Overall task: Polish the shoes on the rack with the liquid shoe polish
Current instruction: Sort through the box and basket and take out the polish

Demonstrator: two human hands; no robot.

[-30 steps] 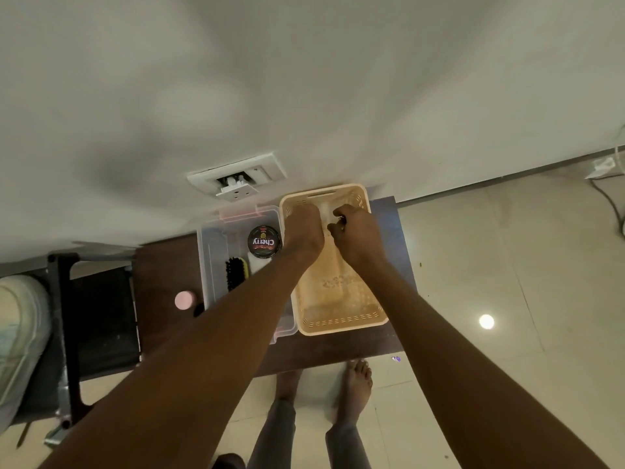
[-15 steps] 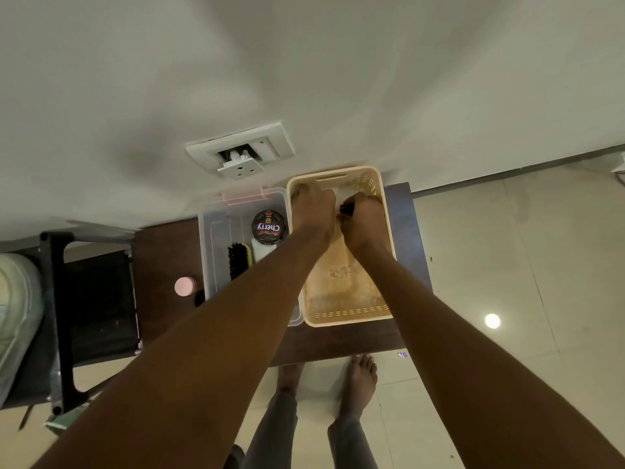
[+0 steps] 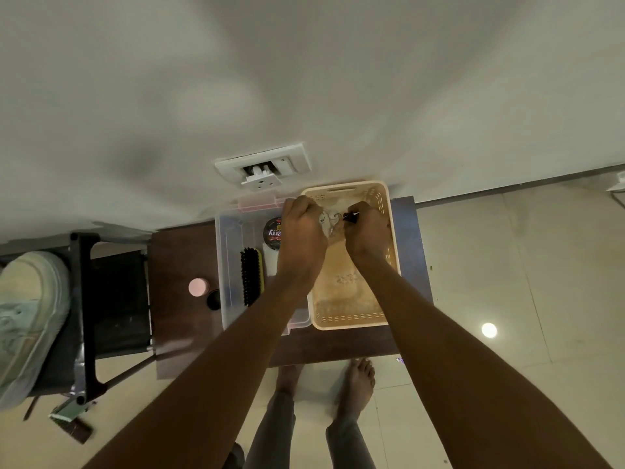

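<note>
Both hands [image 3: 333, 231] (fingers curled) over basket [image 3: 385, 211]

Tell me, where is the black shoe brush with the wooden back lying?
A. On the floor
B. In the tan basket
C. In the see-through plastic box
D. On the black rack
C: the black-bristled shoe brush with the wooden back lies inside the see-through plastic box, beside the round black polish tin, left of the tan plastic basket.

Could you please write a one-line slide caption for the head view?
Both hands, left and right, work over a beige basket beside a clear box holding a brush.
</note>
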